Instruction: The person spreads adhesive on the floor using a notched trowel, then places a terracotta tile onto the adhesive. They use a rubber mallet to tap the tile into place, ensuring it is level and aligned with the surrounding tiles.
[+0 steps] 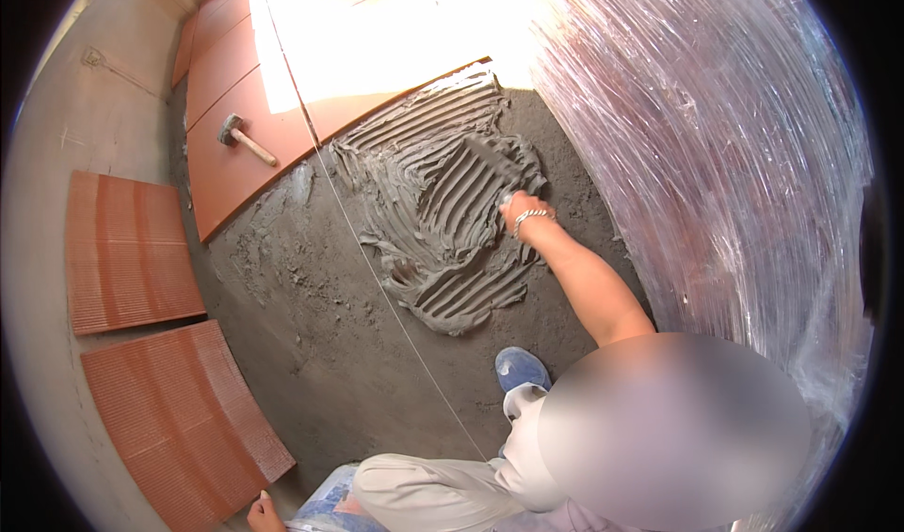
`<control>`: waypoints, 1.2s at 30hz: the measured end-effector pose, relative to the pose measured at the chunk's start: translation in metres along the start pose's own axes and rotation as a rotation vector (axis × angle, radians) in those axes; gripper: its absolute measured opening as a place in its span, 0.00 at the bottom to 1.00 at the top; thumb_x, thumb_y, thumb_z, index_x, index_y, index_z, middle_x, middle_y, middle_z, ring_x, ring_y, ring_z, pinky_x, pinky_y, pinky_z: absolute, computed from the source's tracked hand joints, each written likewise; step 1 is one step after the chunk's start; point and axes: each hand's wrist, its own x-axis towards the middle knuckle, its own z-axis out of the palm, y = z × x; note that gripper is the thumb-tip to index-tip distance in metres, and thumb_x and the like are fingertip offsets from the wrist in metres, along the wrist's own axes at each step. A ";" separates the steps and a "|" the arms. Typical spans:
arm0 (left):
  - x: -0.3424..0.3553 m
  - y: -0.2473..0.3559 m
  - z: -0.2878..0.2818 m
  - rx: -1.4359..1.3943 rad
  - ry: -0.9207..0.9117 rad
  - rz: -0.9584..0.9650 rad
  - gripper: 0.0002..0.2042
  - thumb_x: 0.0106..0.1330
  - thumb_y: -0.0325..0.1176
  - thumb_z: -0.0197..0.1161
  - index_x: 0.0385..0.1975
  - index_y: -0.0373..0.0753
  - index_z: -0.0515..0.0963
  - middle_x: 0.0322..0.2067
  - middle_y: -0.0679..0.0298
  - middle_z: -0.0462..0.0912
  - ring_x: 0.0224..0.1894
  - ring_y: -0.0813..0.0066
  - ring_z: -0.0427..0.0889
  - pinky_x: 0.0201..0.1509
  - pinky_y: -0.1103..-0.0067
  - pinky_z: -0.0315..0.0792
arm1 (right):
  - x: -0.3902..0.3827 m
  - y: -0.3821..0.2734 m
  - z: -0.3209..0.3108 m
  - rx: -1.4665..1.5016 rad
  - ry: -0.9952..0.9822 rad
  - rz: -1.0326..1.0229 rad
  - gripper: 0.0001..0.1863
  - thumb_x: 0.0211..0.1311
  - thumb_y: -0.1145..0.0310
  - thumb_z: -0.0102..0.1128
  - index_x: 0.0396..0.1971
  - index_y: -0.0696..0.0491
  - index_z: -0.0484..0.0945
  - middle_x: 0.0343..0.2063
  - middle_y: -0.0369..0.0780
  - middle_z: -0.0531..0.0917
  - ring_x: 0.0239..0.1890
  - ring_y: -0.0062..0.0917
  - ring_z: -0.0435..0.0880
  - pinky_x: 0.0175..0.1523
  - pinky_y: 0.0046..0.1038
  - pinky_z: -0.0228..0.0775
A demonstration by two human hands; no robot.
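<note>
My right hand (pixel 525 211) grips a notched trowel (pixel 490 163) over grey mortar (pixel 443 287) combed into ridges on the rough floor. A terracotta tile field (pixel 226 174) borders the mortar at the upper left, with a wooden-handled mallet (pixel 254 144) lying on it. A thin taut string (pixel 395 320) crosses the tiles and floor. My left hand (pixel 266 513) is at the lower left edge, fingers curled beside a loose ribbed tile (pixel 179 410); what they hold, if anything, is unclear.
Another ribbed tile (pixel 132 249) leans on the pale wall (pixel 66 137) at the left. A large plastic-wrapped mass (pixel 716 155) fills the right side. My blue shoe (pixel 521 370) stands below the mortar. A blurred oval hides part of the lower right.
</note>
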 end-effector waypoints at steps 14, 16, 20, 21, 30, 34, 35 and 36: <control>-0.002 0.000 0.000 -0.046 0.125 0.110 0.27 0.69 0.54 0.58 0.38 0.27 0.82 0.31 0.57 0.85 0.33 0.71 0.78 0.41 0.71 0.72 | 0.033 -0.031 -0.035 0.461 0.342 0.009 0.19 0.63 0.62 0.50 0.48 0.59 0.73 0.41 0.54 0.84 0.43 0.45 0.85 0.48 0.44 0.77; -0.002 -0.002 0.001 -0.067 0.136 0.108 0.27 0.69 0.54 0.58 0.37 0.27 0.82 0.29 0.59 0.84 0.32 0.72 0.76 0.39 0.72 0.71 | 0.050 -0.063 -0.033 1.051 0.106 -0.012 0.14 0.63 0.65 0.52 0.42 0.59 0.72 0.29 0.48 0.83 0.28 0.38 0.86 0.29 0.41 0.78; -0.003 0.000 0.002 -0.097 0.107 0.095 0.27 0.69 0.53 0.59 0.34 0.27 0.82 0.24 0.62 0.81 0.30 0.74 0.73 0.36 0.72 0.69 | 0.084 -0.141 -0.033 1.511 -0.099 -0.004 0.09 0.64 0.69 0.52 0.37 0.59 0.72 0.21 0.45 0.79 0.16 0.30 0.79 0.19 0.33 0.73; -0.003 0.000 0.002 -0.105 0.105 0.091 0.27 0.69 0.53 0.59 0.34 0.27 0.82 0.24 0.63 0.80 0.29 0.75 0.72 0.36 0.73 0.69 | 0.095 -0.156 -0.037 1.515 -0.120 0.042 0.09 0.64 0.68 0.52 0.37 0.60 0.72 0.20 0.45 0.79 0.15 0.31 0.79 0.19 0.34 0.73; -0.007 0.018 -0.003 -0.030 0.114 0.028 0.28 0.68 0.54 0.59 0.35 0.27 0.82 0.26 0.59 0.82 0.31 0.70 0.75 0.38 0.71 0.70 | 0.167 -0.189 -0.069 1.714 0.051 0.296 0.11 0.66 0.66 0.54 0.36 0.60 0.72 0.18 0.46 0.78 0.14 0.33 0.78 0.19 0.36 0.72; -0.007 0.027 -0.005 -0.017 0.128 0.033 0.28 0.68 0.54 0.59 0.35 0.27 0.82 0.28 0.58 0.83 0.32 0.69 0.76 0.39 0.70 0.71 | 0.155 -0.169 -0.049 1.773 0.084 0.428 0.12 0.67 0.65 0.55 0.35 0.60 0.72 0.17 0.46 0.77 0.14 0.32 0.77 0.18 0.36 0.71; -0.007 0.029 -0.005 -0.009 0.133 0.033 0.28 0.68 0.54 0.59 0.35 0.27 0.82 0.28 0.57 0.83 0.32 0.68 0.76 0.39 0.70 0.71 | 0.147 -0.164 -0.042 1.773 0.083 0.464 0.12 0.67 0.64 0.55 0.35 0.60 0.72 0.17 0.45 0.77 0.14 0.32 0.77 0.18 0.35 0.71; -0.009 0.029 -0.007 -0.004 0.141 0.036 0.28 0.68 0.55 0.59 0.35 0.27 0.82 0.28 0.57 0.83 0.32 0.68 0.76 0.39 0.70 0.71 | 0.137 -0.158 -0.032 1.767 0.069 0.516 0.13 0.67 0.64 0.56 0.35 0.61 0.72 0.17 0.45 0.77 0.14 0.32 0.77 0.18 0.35 0.71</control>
